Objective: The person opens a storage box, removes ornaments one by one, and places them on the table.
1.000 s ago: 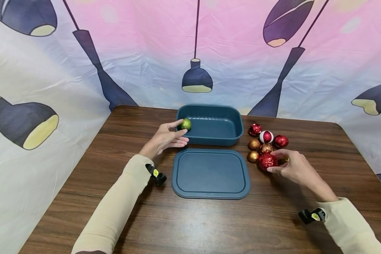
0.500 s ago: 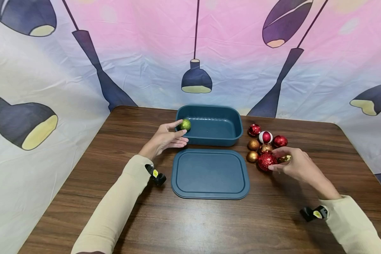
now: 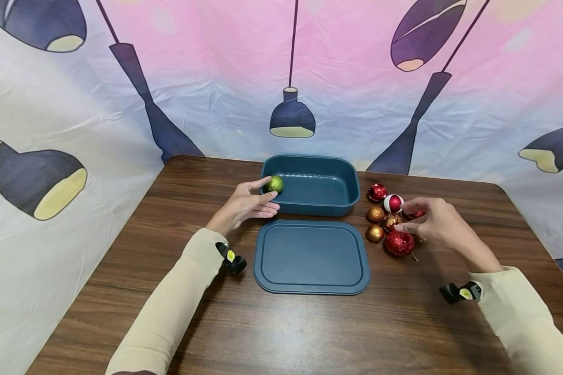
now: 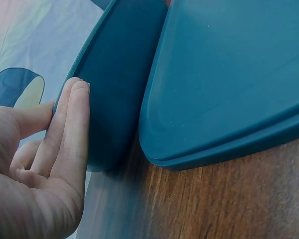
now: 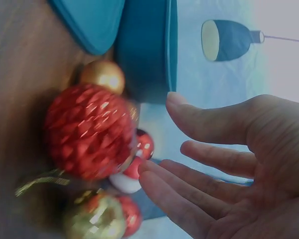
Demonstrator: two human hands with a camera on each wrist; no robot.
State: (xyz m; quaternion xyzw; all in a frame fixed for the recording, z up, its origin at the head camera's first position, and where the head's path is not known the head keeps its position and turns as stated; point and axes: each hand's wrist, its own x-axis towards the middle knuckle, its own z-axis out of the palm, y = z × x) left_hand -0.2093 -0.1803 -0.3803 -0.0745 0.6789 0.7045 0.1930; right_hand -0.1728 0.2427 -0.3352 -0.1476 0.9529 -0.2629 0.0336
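At the near left corner of the dark teal box (image 3: 309, 209), my left hand (image 3: 246, 204) holds the wall, its thumb over the rim and straight fingers along the outside in the left wrist view. A glittery green bauble (image 3: 276, 185) sits inside that corner, beside the thumb and a fingertip. Over the bauble cluster hovers my right hand (image 3: 443, 224), with thumb and fingers apart and nothing between them. Below its fingertips are a large textured red bauble (image 5: 89, 132), a red-and-white one (image 3: 393, 203) and a copper one (image 3: 390, 222). A shiny gold-green bauble (image 5: 94, 219) lies near the red one.
The flat teal lid (image 3: 311, 256) lies in front of the box on the wooden table (image 3: 309, 333). Further baubles stand right of the box: a shiny red one (image 3: 377, 192), an orange one (image 3: 375, 213) and a gold one (image 3: 374, 233). A patterned cloth (image 3: 216, 78) hangs behind.
My right hand has let go of the large red bauble and moved up and away from the table's front. That bauble has turned, showing its string. My left hand keeps its place.
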